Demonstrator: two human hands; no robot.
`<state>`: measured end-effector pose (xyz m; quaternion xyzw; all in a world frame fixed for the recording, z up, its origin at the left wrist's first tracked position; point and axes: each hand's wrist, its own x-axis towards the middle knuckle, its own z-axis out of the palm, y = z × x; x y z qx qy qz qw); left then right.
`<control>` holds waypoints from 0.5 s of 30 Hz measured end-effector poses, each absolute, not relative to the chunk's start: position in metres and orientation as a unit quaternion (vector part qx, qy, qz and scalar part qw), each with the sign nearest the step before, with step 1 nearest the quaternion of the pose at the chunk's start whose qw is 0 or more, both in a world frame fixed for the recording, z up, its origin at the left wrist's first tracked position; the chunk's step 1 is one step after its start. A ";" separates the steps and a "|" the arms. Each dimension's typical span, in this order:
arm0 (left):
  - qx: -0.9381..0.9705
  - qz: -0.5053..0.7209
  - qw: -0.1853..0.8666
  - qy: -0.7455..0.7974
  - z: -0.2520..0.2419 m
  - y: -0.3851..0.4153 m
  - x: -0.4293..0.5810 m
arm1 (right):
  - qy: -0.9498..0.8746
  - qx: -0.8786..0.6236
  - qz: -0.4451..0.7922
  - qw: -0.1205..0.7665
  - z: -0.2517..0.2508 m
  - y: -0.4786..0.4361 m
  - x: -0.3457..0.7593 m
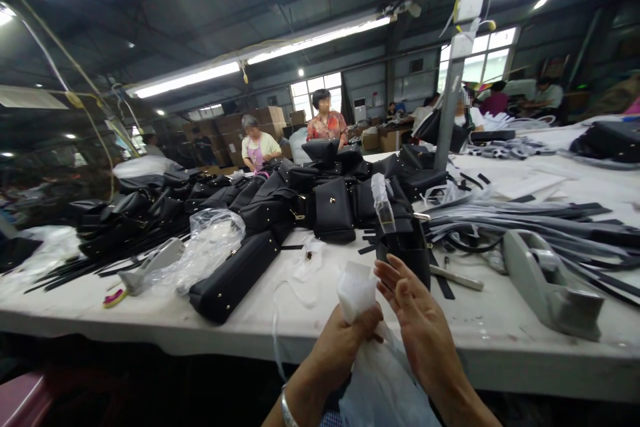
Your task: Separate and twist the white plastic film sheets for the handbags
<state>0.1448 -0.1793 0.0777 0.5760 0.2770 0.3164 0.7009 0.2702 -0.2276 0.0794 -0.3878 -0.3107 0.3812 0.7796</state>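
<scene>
My left hand point(344, 340) is closed around a bunched white plastic sheet point(383, 380), which looks like thin bag film; its crumpled top sticks up above the fist and the rest hangs down below the table edge. Close by on the right, my right hand point(417, 310) is open, fingers stretched and slightly spread, beside the plastic. Just beyond the hands a black handbag point(403, 247) stands on the white table, with a strip of clear wrap point(383, 203) on its upper part. A longer black bag point(235, 277) lies to the left.
A grey tape dispenser point(550, 287) stands at the right front; another point(153, 265) is at the left. Black bags point(270, 203) pile across the table. Grey straps point(520, 223) lie right, beside a metal post point(450, 100). Clear plastic point(200, 253) sits left. Co-workers point(326, 121) are behind.
</scene>
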 end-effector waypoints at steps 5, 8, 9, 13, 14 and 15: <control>0.667 0.251 0.667 0.216 0.090 -0.181 0.135 | -0.395 -0.416 0.431 0.696 0.092 -0.233 0.292; 0.696 0.229 0.662 0.158 0.090 -0.182 0.134 | -0.431 -0.450 0.459 0.633 0.100 -0.237 0.297; 0.686 0.216 0.679 0.145 0.087 -0.183 0.135 | -0.436 -0.458 0.461 0.623 0.102 -0.239 0.296; 0.576 0.179 0.787 0.130 0.071 -0.183 0.142 | -0.417 -0.473 0.432 0.644 0.104 -0.241 0.291; 0.552 0.177 0.804 0.131 0.068 -0.183 0.144 | -0.405 -0.475 0.424 0.657 0.103 -0.241 0.289; 0.535 0.173 0.816 0.133 0.067 -0.183 0.145 | -0.391 -0.476 0.415 0.669 0.101 -0.241 0.288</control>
